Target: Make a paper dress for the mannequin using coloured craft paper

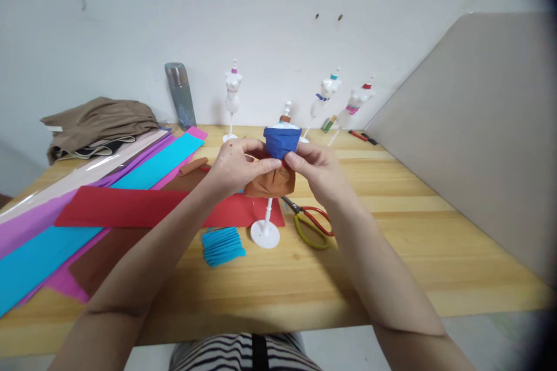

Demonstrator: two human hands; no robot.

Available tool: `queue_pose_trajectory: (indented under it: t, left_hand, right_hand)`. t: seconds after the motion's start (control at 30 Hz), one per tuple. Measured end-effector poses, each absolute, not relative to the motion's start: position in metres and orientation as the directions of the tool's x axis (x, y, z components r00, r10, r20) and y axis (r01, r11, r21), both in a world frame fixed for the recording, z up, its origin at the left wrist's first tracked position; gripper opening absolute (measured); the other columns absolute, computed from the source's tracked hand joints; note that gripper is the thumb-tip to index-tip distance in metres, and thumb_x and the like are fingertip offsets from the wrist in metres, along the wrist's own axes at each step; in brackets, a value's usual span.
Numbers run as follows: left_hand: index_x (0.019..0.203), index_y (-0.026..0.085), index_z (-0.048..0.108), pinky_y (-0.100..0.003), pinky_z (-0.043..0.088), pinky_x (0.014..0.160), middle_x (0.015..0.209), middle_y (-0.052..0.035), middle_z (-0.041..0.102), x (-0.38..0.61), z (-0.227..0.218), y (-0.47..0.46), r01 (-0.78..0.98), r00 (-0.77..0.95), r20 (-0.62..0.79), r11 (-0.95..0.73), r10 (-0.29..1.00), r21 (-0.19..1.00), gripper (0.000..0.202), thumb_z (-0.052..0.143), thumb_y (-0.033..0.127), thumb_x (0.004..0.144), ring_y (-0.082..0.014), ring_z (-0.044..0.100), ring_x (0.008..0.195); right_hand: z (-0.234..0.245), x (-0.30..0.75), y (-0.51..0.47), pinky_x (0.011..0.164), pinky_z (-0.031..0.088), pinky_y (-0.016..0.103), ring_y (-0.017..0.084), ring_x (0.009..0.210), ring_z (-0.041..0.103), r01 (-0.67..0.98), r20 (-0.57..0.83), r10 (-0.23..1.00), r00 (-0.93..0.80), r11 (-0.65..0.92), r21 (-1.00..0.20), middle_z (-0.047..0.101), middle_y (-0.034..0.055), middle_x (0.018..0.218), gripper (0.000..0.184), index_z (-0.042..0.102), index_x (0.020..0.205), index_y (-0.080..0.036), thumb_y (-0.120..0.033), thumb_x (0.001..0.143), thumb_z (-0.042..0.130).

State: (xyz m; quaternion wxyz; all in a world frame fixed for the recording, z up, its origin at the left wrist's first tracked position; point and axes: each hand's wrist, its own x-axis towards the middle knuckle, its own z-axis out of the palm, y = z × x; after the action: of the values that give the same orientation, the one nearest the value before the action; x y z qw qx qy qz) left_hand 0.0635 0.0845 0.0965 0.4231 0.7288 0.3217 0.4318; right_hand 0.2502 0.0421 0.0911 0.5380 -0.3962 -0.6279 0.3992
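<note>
Striped shirt (217,353); left forearm (174,237) overlaps red strip (126,207); scissors (300,208) near mannequin base (265,235)

White miniature dress form (268,208), standing on the bench (418,232), wears a brown neckband (285,119), a blue fold-rimmed top (282,142) and a puffed orange skirt (270,185).

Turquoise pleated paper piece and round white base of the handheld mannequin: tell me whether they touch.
Apart: the head view shows a narrow gap of bare wooden tabletop between the pleated paper and the mannequin base.
</note>
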Motion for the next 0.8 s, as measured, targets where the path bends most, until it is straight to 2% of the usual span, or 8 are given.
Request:
queue_pose_trajectory:
  t: [0.1, 0.3, 0.53, 0.63, 0.8]
  left_hand:
    - [0.076, 0.016, 0.076, -0.034, 0.058, 0.080, 0.080, -0.0049, 0.077, 0.064, 0.093, 0.085, 0.157, 0.392, 0.381, -0.469, 0.837, 0.869, 0.019, 0.078, 0.034, 0.073, -0.0204, 0.070, 0.081]
    - [0.081, 0.017, 0.077, -0.032, 0.056, 0.079, 0.086, -0.0053, 0.079, 0.064, 0.093, 0.083, 0.178, 0.393, 0.409, -0.505, 0.823, 0.844, 0.013, 0.077, 0.028, 0.075, -0.0201, 0.071, 0.084]
    - [0.073, 0.017, 0.075, -0.031, 0.052, 0.074, 0.077, -0.0028, 0.077, 0.068, 0.096, 0.075, 0.278, 0.312, 0.501, -0.581, 0.808, 0.765, 0.010, 0.079, 0.026, 0.076, -0.0182, 0.068, 0.076]
    - [0.071, 0.017, 0.073, -0.031, 0.052, 0.072, 0.074, -0.0021, 0.075, 0.069, 0.094, 0.075, 0.273, 0.309, 0.482, -0.562, 0.820, 0.781, 0.013, 0.080, 0.026, 0.076, -0.0178, 0.068, 0.074]
    - [0.075, 0.018, 0.075, -0.033, 0.055, 0.077, 0.080, -0.0037, 0.077, 0.070, 0.090, 0.076, 0.231, 0.302, 0.443, -0.516, 0.844, 0.825, 0.015, 0.078, 0.032, 0.078, -0.0197, 0.069, 0.080]
  right_hand:
    - [0.094, 0.251, 0.040, 0.094, 0.059, 0.048, 0.029, 0.100, 0.075, 0.129, 0.363, 0.926, -0.106, 0.374, -0.918, 0.081, 0.0017, 0.093, 0.032, 0.082, 0.090, -0.028, -0.059, 0.081, 0.077]
    - [0.094, 0.247, 0.035, 0.107, 0.053, 0.053, 0.031, 0.114, 0.071, 0.251, 0.407, 0.910, -0.083, 0.415, -0.875, 0.080, 0.0056, 0.113, 0.032, 0.081, 0.104, -0.026, -0.049, 0.082, 0.077]
    - [0.095, 0.247, 0.034, 0.106, 0.054, 0.056, 0.032, 0.108, 0.074, 0.230, 0.377, 0.924, -0.059, 0.380, -0.896, 0.081, 0.0071, 0.108, 0.029, 0.082, 0.098, -0.026, -0.049, 0.081, 0.078]
    - [0.095, 0.248, 0.035, 0.107, 0.054, 0.056, 0.033, 0.109, 0.073, 0.231, 0.372, 0.927, -0.046, 0.372, -0.899, 0.081, 0.0059, 0.105, 0.028, 0.082, 0.095, -0.028, -0.052, 0.079, 0.081]
    - [0.092, 0.249, 0.035, 0.105, 0.055, 0.057, 0.033, 0.108, 0.073, 0.250, 0.382, 0.924, -0.019, 0.374, -0.893, 0.081, 0.0061, 0.104, 0.027, 0.082, 0.096, -0.029, -0.051, 0.081, 0.080]
